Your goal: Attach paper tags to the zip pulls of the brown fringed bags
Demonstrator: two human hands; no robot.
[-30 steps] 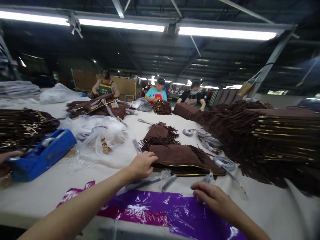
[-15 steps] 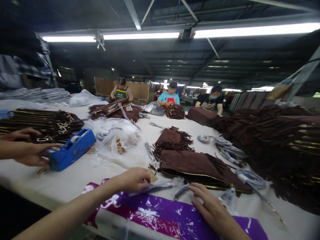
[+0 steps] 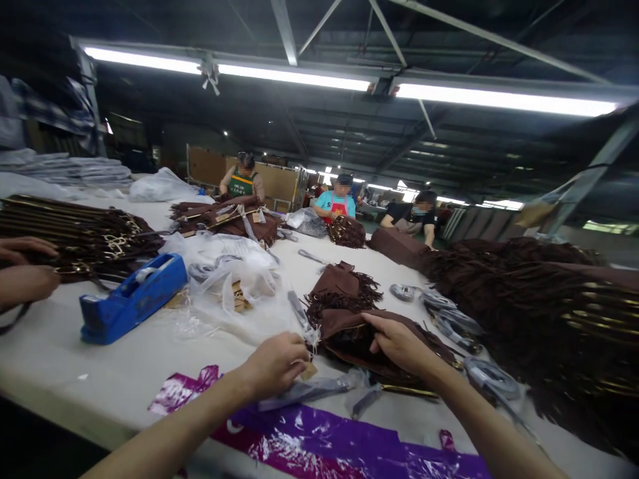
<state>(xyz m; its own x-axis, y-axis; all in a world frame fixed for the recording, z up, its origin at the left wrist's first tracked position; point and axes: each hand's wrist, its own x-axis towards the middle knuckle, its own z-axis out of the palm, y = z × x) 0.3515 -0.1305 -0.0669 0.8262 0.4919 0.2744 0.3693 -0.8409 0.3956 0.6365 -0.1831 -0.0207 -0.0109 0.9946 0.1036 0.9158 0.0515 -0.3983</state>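
A brown fringed suede bag (image 3: 349,332) with a gold zipper lies in front of me on the white table (image 3: 74,372). My right hand (image 3: 397,342) is closed on its upper flap, lifting it and opening the bag. My left hand (image 3: 277,362) is closed at the bag's left end, pinching a small tan tag (image 3: 308,370) and a clear plastic sleeve (image 3: 304,391). A second fringed brown bag (image 3: 342,286) lies just behind. A purple plastic sheet (image 3: 324,442) covers the near table edge.
A blue tape dispenser (image 3: 132,299) stands at left, beside a co-worker's hands (image 3: 24,273) and a dark stack of bags (image 3: 74,233). Crumpled clear plastic (image 3: 234,279) lies mid-table. Brown fringed bags are piled at right (image 3: 549,299). Three workers (image 3: 339,196) sit at the far end.
My right hand left the purple sheet and took hold of the bag's flap, raising it. My left hand stayed at the bag's left end. The co-worker's hands drew back from the dispenser.
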